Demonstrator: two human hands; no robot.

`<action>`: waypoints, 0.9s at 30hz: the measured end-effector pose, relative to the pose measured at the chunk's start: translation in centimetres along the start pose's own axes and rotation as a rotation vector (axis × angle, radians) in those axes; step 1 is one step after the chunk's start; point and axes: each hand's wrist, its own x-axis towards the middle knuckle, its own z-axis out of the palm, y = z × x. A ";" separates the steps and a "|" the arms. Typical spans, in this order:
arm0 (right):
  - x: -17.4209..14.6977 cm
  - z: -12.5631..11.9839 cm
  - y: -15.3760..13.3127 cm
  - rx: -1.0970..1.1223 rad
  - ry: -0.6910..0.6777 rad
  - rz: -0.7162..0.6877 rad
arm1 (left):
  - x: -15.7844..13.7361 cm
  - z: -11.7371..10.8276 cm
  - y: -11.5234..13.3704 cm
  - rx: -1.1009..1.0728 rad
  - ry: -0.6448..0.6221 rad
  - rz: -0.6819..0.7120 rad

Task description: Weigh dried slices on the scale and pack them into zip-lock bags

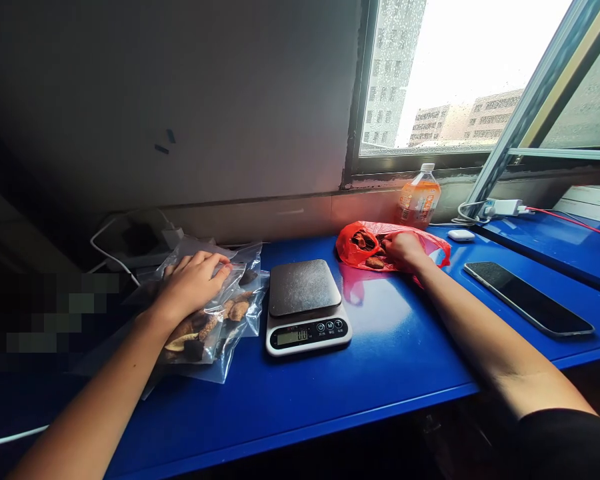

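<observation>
My left hand [196, 280] lies palm down on a pile of clear zip bags [220, 360], its fingers stretched out over the plastic. Brown dried pieces [237, 311] show through these bags. Over to the right, my right hand [404, 251] reaches into the mouth of a red plastic bag [347, 245], with its fingers curled. Dark brown dried chunks [375, 263] lie in that bag beside the fingers; what the fingertips hold is hidden. Between the two hands stands a kitchen scale [305, 288] with a bare metal plate and a display reading 0.0.
A bottle of orange drink [420, 195] stands behind the red bag. To the right are a phone [527, 298], a white earbud case [461, 235] and a charger with cables [504, 208]. The blue table's front edge [380, 417] runs below the scale.
</observation>
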 end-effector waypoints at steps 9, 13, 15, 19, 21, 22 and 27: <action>0.1 0.2 -0.5 -0.142 0.017 0.062 | 0.3 0.2 -0.3 0.001 0.001 0.013; 0.1 0.1 -0.7 -0.162 0.013 0.054 | 0.4 0.3 -0.3 -0.005 0.002 0.019; 0.1 0.0 -0.7 -0.169 0.011 0.053 | 0.3 0.2 -0.3 -0.008 0.005 0.016; -0.1 -0.1 -0.9 -0.172 0.006 0.061 | 0.2 0.0 -0.1 -0.014 0.004 0.020; -0.1 -0.1 -1.0 -0.169 0.005 0.066 | 0.1 0.0 -0.1 -0.015 0.005 0.021; -0.2 -0.1 -1.1 -0.167 0.005 0.067 | 0.1 0.0 -0.1 -0.014 0.009 0.020; -0.3 -0.2 -1.2 -0.158 0.011 0.064 | 0.3 0.3 -0.3 -0.020 0.034 0.026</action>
